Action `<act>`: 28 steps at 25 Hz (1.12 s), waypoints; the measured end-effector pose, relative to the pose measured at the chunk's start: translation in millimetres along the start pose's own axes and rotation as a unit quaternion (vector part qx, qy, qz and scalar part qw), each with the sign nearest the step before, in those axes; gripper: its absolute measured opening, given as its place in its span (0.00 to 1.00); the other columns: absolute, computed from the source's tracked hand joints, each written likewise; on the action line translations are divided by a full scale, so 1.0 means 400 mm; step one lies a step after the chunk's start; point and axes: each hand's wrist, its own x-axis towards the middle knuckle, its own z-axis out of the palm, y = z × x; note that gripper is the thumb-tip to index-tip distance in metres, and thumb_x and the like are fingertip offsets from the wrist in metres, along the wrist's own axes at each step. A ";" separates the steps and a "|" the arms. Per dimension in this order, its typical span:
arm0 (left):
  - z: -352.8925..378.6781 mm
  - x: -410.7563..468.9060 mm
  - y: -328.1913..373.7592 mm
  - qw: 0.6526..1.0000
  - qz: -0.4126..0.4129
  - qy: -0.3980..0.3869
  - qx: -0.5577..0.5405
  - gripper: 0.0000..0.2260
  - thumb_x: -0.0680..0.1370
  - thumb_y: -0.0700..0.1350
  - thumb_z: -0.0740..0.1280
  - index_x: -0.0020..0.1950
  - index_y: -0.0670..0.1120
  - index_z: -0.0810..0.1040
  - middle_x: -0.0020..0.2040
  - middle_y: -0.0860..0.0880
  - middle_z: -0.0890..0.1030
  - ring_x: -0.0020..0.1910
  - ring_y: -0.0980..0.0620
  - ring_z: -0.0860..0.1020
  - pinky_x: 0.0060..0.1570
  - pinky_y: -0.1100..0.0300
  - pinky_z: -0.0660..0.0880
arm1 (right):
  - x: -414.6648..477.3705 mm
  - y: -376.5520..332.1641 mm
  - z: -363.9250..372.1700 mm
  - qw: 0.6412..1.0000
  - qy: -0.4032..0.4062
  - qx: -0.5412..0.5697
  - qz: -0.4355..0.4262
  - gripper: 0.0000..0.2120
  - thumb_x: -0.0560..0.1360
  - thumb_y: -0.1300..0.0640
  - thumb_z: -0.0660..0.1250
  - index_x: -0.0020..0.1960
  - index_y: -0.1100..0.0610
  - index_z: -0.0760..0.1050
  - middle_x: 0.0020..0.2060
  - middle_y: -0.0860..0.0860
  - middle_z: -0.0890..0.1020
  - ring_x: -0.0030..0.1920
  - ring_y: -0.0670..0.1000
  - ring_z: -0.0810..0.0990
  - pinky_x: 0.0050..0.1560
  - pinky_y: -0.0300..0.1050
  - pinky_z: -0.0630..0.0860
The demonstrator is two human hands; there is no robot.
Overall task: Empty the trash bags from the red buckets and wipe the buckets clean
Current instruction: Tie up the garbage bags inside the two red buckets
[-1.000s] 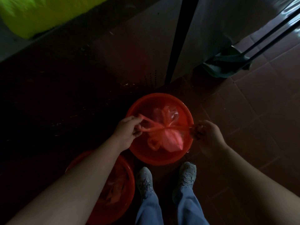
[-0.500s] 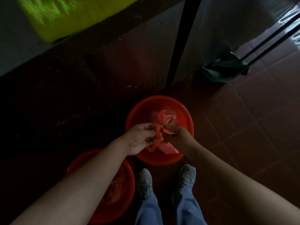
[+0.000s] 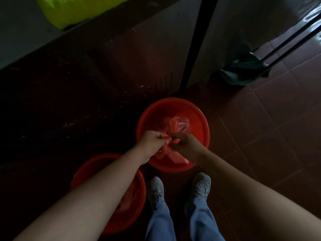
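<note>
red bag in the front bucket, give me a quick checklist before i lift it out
1. Left hand grip on the bag: ok, its fingers pinch the gathered plastic.
2. Right hand grip: ok, it pinches the same bunch.
3. Neck tied shut: cannot tell, the hands hide it.
4. Bag clear of the bucket rim: ok at the far and side rim, which are bare.
5. What the bag holds: cannot tell, too dark.
6. Second bucket emptied: not ok, red plastic lies in it.
</note>
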 end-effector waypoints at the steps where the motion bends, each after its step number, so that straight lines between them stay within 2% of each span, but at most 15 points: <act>1: -0.004 -0.001 -0.001 1.000 0.002 -0.005 0.007 0.08 0.79 0.37 0.69 0.39 0.43 0.81 0.34 0.43 0.78 0.32 0.52 0.73 0.35 0.60 0.70 | 0.004 0.003 0.002 1.000 -0.006 -0.013 -0.005 0.11 0.80 0.60 0.67 0.59 0.47 0.78 0.47 0.39 0.81 0.45 0.32 0.79 0.44 0.27 0.72; 5: -0.005 -0.010 -0.008 0.999 0.010 -0.031 0.038 0.05 0.77 0.39 0.72 0.41 0.43 0.82 0.31 0.47 0.77 0.29 0.54 0.73 0.31 0.63 0.69 | 0.021 0.015 0.021 0.998 0.014 -0.068 -0.009 0.14 0.79 0.59 0.68 0.64 0.50 0.78 0.48 0.39 0.80 0.46 0.37 0.78 0.48 0.33 0.70; 8: -0.001 0.001 -0.006 0.992 0.048 -0.020 0.113 0.08 0.76 0.37 0.71 0.37 0.44 0.81 0.30 0.47 0.78 0.30 0.53 0.75 0.32 0.63 0.72 | 0.017 0.024 0.028 0.995 0.060 -0.080 -0.012 0.15 0.79 0.58 0.69 0.64 0.52 0.79 0.48 0.40 0.79 0.43 0.32 0.74 0.42 0.26 0.67; 11: -0.004 0.013 0.000 0.968 0.103 0.020 0.229 0.05 0.74 0.38 0.71 0.38 0.42 0.82 0.34 0.48 0.82 0.32 0.54 0.80 0.33 0.62 0.76 | 0.011 0.033 0.034 0.988 0.119 -0.100 0.021 0.10 0.79 0.60 0.68 0.60 0.55 0.82 0.48 0.44 0.81 0.39 0.31 0.72 0.39 0.24 0.68; 14: -0.003 0.014 0.004 0.932 0.152 0.085 0.317 0.06 0.74 0.38 0.71 0.38 0.42 0.77 0.38 0.46 0.82 0.35 0.53 0.81 0.33 0.62 0.75 | 0.000 0.036 0.048 0.981 0.161 -0.100 0.039 0.08 0.79 0.59 0.68 0.56 0.55 0.82 0.48 0.43 0.81 0.39 0.34 0.74 0.38 0.26 0.69; 16: -0.015 0.028 0.003 0.906 0.177 0.161 0.350 0.03 0.74 0.39 0.70 0.44 0.41 0.76 0.46 0.43 0.80 0.44 0.47 0.80 0.41 0.58 0.74 | -0.013 0.035 0.047 0.977 0.194 -0.053 0.065 0.03 0.79 0.57 0.68 0.50 0.53 0.82 0.43 0.43 0.83 0.37 0.40 0.79 0.38 0.32 0.75; 18: -0.051 0.049 -0.003 0.901 0.140 0.229 0.341 0.07 0.74 0.40 0.69 0.50 0.41 0.76 0.53 0.42 0.77 0.50 0.43 0.78 0.49 0.53 0.76 | -0.029 0.046 0.034 0.962 0.240 0.005 0.127 0.05 0.79 0.56 0.67 0.46 0.53 0.80 0.38 0.47 0.83 0.35 0.46 0.82 0.38 0.44 0.82; 21: -0.092 0.059 -0.013 0.913 0.076 0.254 0.311 0.08 0.75 0.42 0.68 0.52 0.46 0.72 0.54 0.45 0.76 0.48 0.43 0.79 0.49 0.48 0.80 | -0.040 0.078 -0.005 0.922 0.315 0.020 0.222 0.06 0.78 0.55 0.64 0.46 0.53 0.79 0.38 0.49 0.81 0.36 0.50 0.82 0.40 0.54 0.83; 23: -0.083 0.051 -0.016 0.897 0.097 0.217 0.372 0.09 0.76 0.42 0.65 0.55 0.48 0.70 0.56 0.48 0.74 0.48 0.43 0.79 0.48 0.47 0.80 | -0.042 0.093 -0.023 0.921 0.287 -0.086 0.248 0.07 0.78 0.51 0.61 0.49 0.52 0.76 0.40 0.48 0.79 0.38 0.52 0.81 0.41 0.55 0.82; 25: -0.069 0.048 -0.015 0.886 0.100 0.193 0.409 0.09 0.76 0.41 0.64 0.55 0.50 0.70 0.57 0.49 0.73 0.48 0.43 0.79 0.47 0.47 0.79 | -0.036 0.094 -0.040 0.921 0.212 -0.217 0.247 0.07 0.79 0.50 0.60 0.52 0.51 0.73 0.45 0.49 0.77 0.43 0.52 0.79 0.45 0.53 0.80; 28: -0.072 0.064 -0.013 0.889 0.063 0.199 0.407 0.07 0.76 0.42 0.64 0.52 0.51 0.72 0.55 0.51 0.74 0.48 0.45 0.78 0.46 0.50 0.77 | -0.017 0.096 -0.079 0.915 0.188 -0.290 0.211 0.10 0.80 0.51 0.62 0.60 0.50 0.70 0.49 0.51 0.74 0.47 0.53 0.76 0.45 0.51 0.77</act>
